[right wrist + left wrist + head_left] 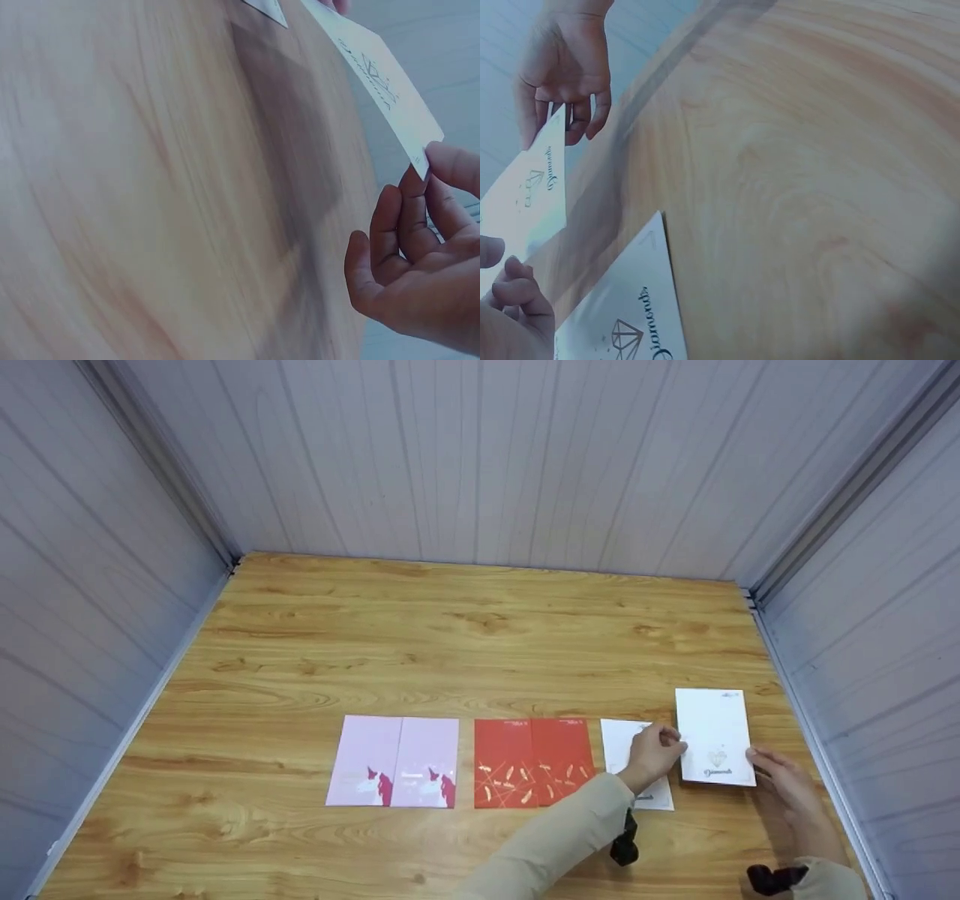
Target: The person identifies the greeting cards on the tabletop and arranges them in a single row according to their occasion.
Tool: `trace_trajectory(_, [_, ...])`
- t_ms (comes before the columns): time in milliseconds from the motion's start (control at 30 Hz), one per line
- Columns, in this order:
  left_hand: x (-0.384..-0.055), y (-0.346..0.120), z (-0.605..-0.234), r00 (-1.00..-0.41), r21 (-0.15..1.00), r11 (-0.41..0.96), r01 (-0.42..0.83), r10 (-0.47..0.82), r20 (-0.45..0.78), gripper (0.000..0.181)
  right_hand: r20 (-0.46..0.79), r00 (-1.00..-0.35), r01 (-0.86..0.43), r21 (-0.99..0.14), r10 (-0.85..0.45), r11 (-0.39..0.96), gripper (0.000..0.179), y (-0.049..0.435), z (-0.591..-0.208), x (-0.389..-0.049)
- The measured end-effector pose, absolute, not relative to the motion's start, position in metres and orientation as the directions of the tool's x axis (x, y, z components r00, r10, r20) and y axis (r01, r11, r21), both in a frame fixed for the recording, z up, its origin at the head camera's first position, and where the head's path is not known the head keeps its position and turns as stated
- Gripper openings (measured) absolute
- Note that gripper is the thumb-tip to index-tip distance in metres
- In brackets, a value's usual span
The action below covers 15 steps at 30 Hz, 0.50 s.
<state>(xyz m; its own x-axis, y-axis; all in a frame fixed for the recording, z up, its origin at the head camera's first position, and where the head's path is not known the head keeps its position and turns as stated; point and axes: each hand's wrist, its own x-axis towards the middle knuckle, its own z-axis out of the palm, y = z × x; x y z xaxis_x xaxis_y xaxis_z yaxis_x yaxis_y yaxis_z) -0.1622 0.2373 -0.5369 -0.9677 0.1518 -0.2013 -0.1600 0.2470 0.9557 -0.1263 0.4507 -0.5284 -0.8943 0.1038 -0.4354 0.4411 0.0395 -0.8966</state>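
A white card [714, 735] with a small gold diamond print and dark lettering is held up off the table near its right side. My right hand [787, 780] pinches its right edge between thumb and fingers, seen closely in the right wrist view with the other fingers loosely curled. At the opposite edge, the fingertips of my left hand [652, 754] pinch the card. Beneath my left hand and wrist lies a second white card [656, 795], partly covered; its matching diamond print shows in the left wrist view.
Two red cards [502, 750] with gold feather prints lie side by side left of the white one, the left forearm passing over a corner. Farther left, two pink cards [367, 746] with unicorn prints lie together. Pale panels [480, 457] enclose the wooden table [450, 637].
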Motion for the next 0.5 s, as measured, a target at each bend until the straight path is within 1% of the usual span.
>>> trace_trajectory(167, [-0.159,0.231,-0.538,-0.978,0.975,0.176,-0.132,0.134,-0.157,0.011,-0.411,-0.907,0.415,-0.910,0.094,0.020,0.008,0.444,-0.525,-0.125])
trace_trajectory(233, [-0.157,0.229,-0.538,-0.981,0.978,0.165,-0.125,0.127,-0.147,0.013,-0.402,-0.911,0.404,-0.915,0.091,0.010,0.007,0.439,-0.521,-0.122])
trace_trajectory(300, [-0.156,0.228,-0.538,-0.982,0.978,0.171,-0.123,0.121,-0.144,0.014,-0.403,-0.912,0.403,-0.915,0.080,-0.013,0.002,0.436,-0.518,-0.120])
trace_trajectory(500, [-0.152,0.224,-0.539,-0.986,0.979,0.170,-0.115,0.104,-0.134,0.014,-0.414,-0.910,0.411,-0.909,0.039,-0.064,0.012,0.429,-0.514,-0.113])
